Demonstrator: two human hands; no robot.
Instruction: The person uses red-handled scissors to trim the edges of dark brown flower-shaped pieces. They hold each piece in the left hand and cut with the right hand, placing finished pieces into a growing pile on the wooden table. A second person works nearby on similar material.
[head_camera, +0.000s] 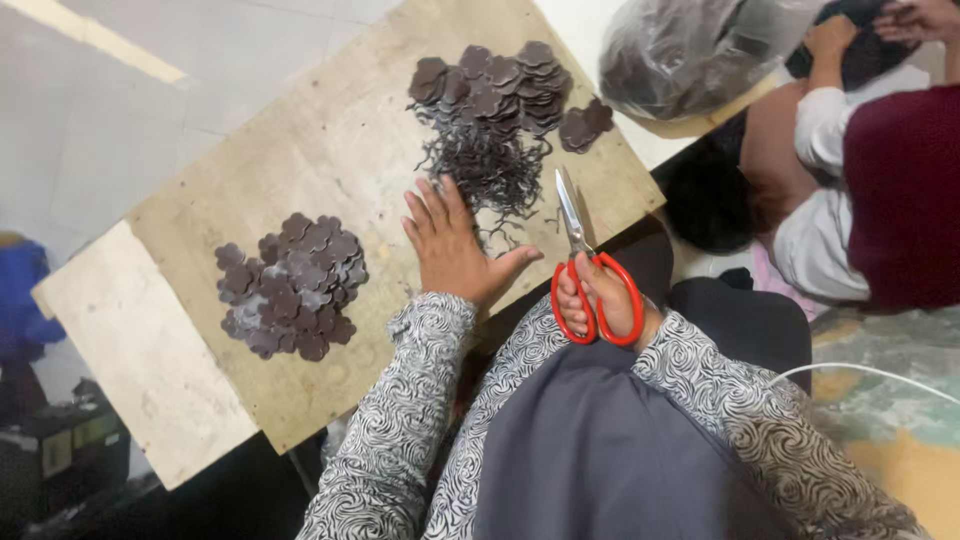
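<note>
Scissors (590, 270) in right hand (600, 305)

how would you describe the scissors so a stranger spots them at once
Find the wooden board, then its right edge near the person's lap. The scissors sit in the right hand, blades pointing up: the only thing with bright red handles.

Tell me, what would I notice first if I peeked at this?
Probably the red scissors in the right hand, blades shut and pointing up over the board. Next, the left hand lies flat beside a tangle of thin scraps, with dark flower-shaped pieces piled above it and at the left.
</note>
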